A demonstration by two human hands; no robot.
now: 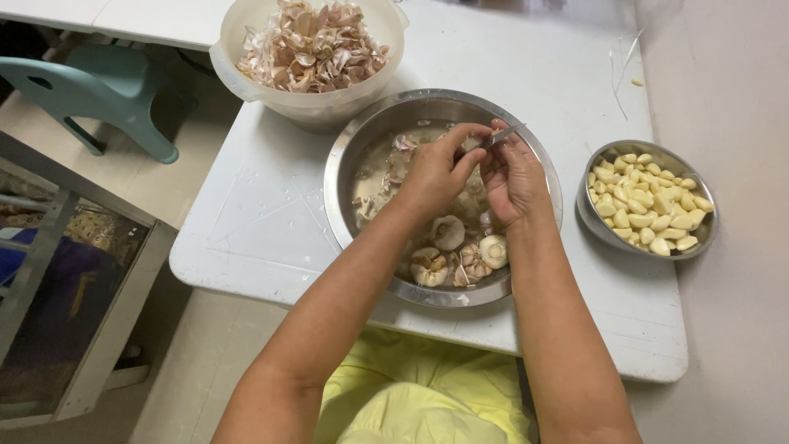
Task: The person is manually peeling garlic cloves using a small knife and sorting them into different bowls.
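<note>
Head view, looking down on a white rectangular worktop (271, 214). Near the middle of its front edge, a wide round steel basin (341, 177) with cloudy water, soaked garlic bulbs (448, 233) and loose skins. Above the basin, both hands close together, fingertips nearly touching. Left hand (431, 173) with fingers curled and thumb pressed toward the forefinger, pinched on something small; too hidden to tell whether a clove. Right hand (511, 177) with fingers folded together around a thin grey metal blade (501, 136), its tip pointing up and right past the knuckles; handle hidden in the palm. At the worktop's right edge, well apart from the basin, a smaller round steel bowl (592, 222) heaped with peeled pale-yellow garlic cloves (649, 201). Toward the back edge, just behind the basin and touching or almost touching its rim, a translucent white plastic tub (308, 103) full of dry pinkish garlic skins (312, 45). Off the left edge, on the pale floor, a teal plastic stool (99, 86). Below the front edge, yellow cloth (411, 395) across the lap.
</note>
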